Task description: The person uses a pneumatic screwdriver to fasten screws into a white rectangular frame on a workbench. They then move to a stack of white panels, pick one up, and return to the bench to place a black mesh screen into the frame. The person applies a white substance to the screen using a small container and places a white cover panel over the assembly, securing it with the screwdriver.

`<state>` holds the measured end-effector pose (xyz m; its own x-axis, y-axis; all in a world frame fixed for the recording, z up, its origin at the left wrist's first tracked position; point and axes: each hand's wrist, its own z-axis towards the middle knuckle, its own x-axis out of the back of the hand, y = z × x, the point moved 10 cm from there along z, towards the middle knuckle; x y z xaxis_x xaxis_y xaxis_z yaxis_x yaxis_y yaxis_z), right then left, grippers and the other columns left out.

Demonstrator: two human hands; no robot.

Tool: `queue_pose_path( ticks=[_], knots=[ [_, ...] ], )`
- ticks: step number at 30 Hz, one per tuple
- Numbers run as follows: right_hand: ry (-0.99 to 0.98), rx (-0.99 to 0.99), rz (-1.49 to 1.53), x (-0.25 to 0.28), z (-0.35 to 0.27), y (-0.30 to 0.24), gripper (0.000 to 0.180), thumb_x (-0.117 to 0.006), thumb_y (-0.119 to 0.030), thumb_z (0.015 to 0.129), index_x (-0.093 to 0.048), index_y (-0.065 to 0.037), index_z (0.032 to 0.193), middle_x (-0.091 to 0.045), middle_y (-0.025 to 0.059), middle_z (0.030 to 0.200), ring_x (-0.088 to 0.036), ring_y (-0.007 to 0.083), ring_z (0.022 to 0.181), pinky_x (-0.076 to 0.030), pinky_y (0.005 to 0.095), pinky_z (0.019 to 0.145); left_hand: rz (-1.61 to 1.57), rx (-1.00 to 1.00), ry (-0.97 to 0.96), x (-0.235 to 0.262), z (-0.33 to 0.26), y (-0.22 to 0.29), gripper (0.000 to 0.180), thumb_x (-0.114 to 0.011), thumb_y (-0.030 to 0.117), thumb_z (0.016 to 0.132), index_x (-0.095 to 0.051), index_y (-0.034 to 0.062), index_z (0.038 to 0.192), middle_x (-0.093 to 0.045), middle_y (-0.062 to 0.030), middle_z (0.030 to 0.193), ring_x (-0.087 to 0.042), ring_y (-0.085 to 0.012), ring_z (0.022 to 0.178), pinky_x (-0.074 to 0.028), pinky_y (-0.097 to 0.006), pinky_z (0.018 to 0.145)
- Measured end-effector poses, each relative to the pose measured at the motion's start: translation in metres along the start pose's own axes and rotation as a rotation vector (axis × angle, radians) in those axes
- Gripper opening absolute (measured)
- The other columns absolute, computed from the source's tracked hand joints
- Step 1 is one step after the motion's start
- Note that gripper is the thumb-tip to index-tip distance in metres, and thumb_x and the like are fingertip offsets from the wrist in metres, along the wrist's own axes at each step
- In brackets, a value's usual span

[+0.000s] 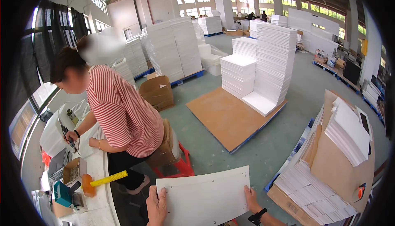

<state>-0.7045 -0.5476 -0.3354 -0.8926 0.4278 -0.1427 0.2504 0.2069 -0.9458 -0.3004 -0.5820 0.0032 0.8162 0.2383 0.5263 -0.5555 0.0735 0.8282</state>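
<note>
A white rectangular panel [205, 197] with small holes near its edges is held up in front of me at the lower middle. My left hand [157, 205] grips its left edge, thumb lying on the face. On the opposite edge, my right hand [252, 199] holds the panel, with a black band on that wrist. The fingers behind the panel are hidden. To the left, a worktable [96, 201] carries a mallet [88, 185] with an orange head and yellow handle, and a teal tape dispenser [63, 194].
A co-worker in a striped shirt [119, 106] sits on a red stool [185, 166], holding a power screwdriver [69, 137] at the table. Ahead, white panel stacks [273, 57] stand on a brown board [230, 123]. At right, a loaded pallet [317, 185] holds cartons, white sheets [347, 131] and a tape roll [361, 192].
</note>
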Motion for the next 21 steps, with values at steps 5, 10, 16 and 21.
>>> queue_pose_path(
  ticks=[5,10,16,21],
  knots=[
    [0.098,0.009,-0.063,0.015,-0.027,-0.004,0.053,-0.058,-0.045,0.106,-0.064,0.006,0.121,-0.07,0.0072,0.106,-0.064,0.0133,0.092,-0.053,0.0298,0.082,-0.005,0.048,-0.128,-0.025,0.027,-0.036,0.049,-0.081,0.032,0.092,-0.055,-0.0003,0.118,-0.073,-0.0185,0.102,-0.072,-0.0279,0.093,-0.055,-0.038,0.084],
    [0.191,-0.004,-0.185,0.026,-0.041,-0.013,0.051,-0.058,-0.041,0.106,-0.066,0.008,0.119,-0.071,0.0072,0.102,-0.062,0.0122,0.089,-0.052,0.0309,0.08,0.093,0.137,-0.28,-0.063,0.066,-0.092,0.064,-0.086,0.037,0.085,-0.052,-0.0026,0.122,-0.074,-0.0254,0.106,-0.074,-0.036,0.099,-0.057,-0.044,0.086],
    [0.284,-0.182,-0.516,0.023,-0.058,-0.026,0.072,-0.053,-0.053,0.106,-0.053,0.009,0.143,-0.062,0.0279,0.137,-0.057,0.0377,0.13,-0.041,0.0434,0.112,0.087,0.261,-0.347,-0.124,0.117,-0.155,0.052,-0.076,0.041,0.092,-0.058,-0.003,0.114,-0.074,-0.0261,0.101,-0.073,-0.0415,0.098,-0.056,-0.047,0.085],
    [0.334,-0.349,-0.582,0.007,-0.049,-0.06,0.071,-0.053,-0.054,0.106,-0.054,0.006,0.143,-0.062,0.0283,0.137,-0.058,0.0391,0.128,-0.043,0.0454,0.109,0.094,0.27,-0.42,-0.163,0.158,-0.19,0.049,-0.068,0.044,0.097,-0.06,-0.0035,0.101,-0.07,-0.0289,0.092,-0.07,-0.0426,0.086,-0.053,-0.047,0.079]
  ],
)
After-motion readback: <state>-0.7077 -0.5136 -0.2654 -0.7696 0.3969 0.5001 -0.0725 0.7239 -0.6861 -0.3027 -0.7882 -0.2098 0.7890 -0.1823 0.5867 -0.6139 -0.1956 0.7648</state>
